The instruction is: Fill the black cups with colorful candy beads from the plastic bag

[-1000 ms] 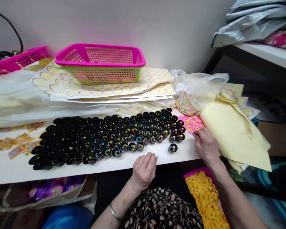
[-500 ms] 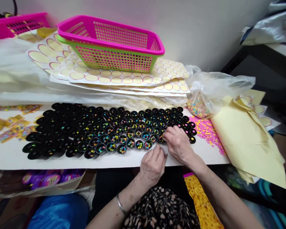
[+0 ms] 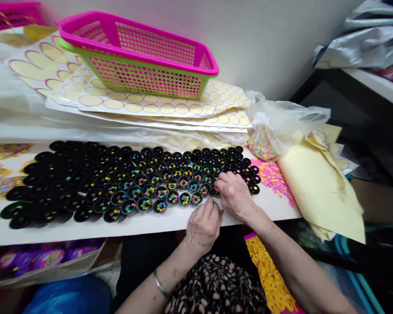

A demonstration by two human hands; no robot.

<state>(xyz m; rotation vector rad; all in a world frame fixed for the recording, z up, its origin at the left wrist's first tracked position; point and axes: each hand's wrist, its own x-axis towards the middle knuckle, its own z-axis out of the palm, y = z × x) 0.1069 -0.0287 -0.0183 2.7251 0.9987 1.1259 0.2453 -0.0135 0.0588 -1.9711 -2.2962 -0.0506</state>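
Note:
Rows of small black cups (image 3: 160, 205) stand packed together on the white table, many with small colored balls inside. At the front right of these rows my right hand (image 3: 235, 195) is closed, its fingertips bunched at the rim of a cup that they partly cover. Whatever those fingers pinch is hidden. My left hand (image 3: 203, 224) rests by the table's front edge, just below the right one, with its fingers curled together and their contents out of sight. Pink and yellow small pieces (image 3: 277, 179) lie loose to the right of the cups.
Stacked pink and green baskets (image 3: 144, 65) stand on sticker sheets (image 3: 124, 107) behind the cups. To the right are a clear bag of colored balls (image 3: 265, 141) and yellowish paper (image 3: 317, 183). Small printed packets (image 3: 1, 179) lie at left. An open carton (image 3: 94, 259) sits below the table.
The view has turned slightly, so the whole scene sits further left. Both hands keep nearly the same place and pose beside the cups.

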